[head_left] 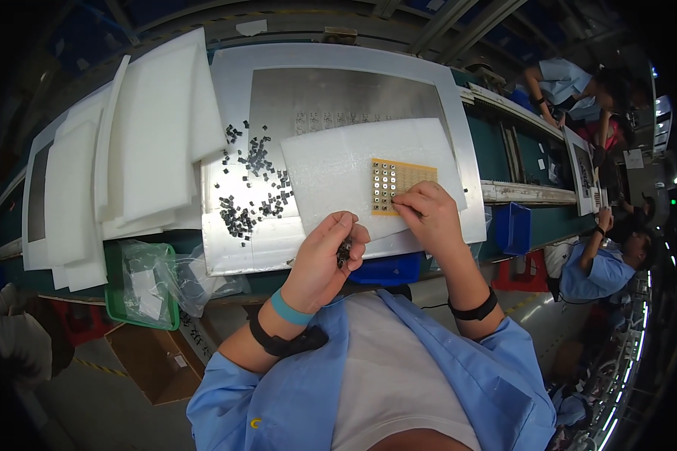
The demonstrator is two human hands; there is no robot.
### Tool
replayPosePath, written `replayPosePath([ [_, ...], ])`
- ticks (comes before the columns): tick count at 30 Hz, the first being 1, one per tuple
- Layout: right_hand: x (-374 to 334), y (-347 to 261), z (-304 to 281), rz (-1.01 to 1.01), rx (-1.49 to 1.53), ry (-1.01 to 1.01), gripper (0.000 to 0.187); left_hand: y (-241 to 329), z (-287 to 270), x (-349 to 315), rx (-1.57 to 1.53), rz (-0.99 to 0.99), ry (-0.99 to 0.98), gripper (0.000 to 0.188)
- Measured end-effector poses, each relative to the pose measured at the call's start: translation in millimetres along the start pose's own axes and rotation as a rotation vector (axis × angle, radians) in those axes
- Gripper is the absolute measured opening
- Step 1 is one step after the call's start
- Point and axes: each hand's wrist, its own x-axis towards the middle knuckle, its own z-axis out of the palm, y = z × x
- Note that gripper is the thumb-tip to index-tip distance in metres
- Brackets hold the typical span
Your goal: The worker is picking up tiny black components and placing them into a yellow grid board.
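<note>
My left hand [325, 255] is curled around a cluster of small black square components [344, 252], which show between its fingers. With fingertips pinched together, my right hand [432, 216] touches the lower middle of a yellow panel of small circuit boards [417, 174]. Whatever sits in that pinch is hidden. Rows of small square parts with dark centres fill the panel's left columns; its right part looks bare. Under the panel lies a white foam sheet [320, 169]. Loose black components [239, 218] are scattered to the left of the foam.
A silver-framed metal plate [338, 56] lies beneath the foam. White foam sheets [158, 135] are stacked at the left. Below them is a green bin [116, 301] with clear plastic bags. A blue bin [513, 229] stands at the right, where other people work along the bench.
</note>
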Motion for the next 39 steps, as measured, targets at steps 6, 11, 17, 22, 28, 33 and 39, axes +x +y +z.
replayPosePath([
  [6,-8,6,-11,-0.211,-0.121,0.026,0.015,-8,9,-1,-0.02,0.004,-0.006,0.02],
  [11,-8,6,-23,-0.265,-0.174,-0.049,0.019,-14,17,-1,-0.006,-0.002,0.02,0.023],
  [17,-10,2,-41,-0.265,-0.224,-0.108,0.022,-17,36,-3,-0.023,-0.016,0.04,0.033],
  [22,-16,-22,-58,-0.164,0.063,0.04,0.021,-23,48,-3,-0.103,-0.054,0.01,0.036],
  [28,-17,-46,-74,-0.132,0.353,0.087,0.018,-37,70,2,-0.081,-0.06,0.027,0.032],
  [33,-25,-23,-86,-0.073,0.376,0.086,0.017,-48,101,13,0.018,-0.062,0.016,0.03],
  [39,-27,9,-136,-0.11,0.458,0.101,0.013,-66,153,25,0.083,-0.03,0.024,0.028],
])
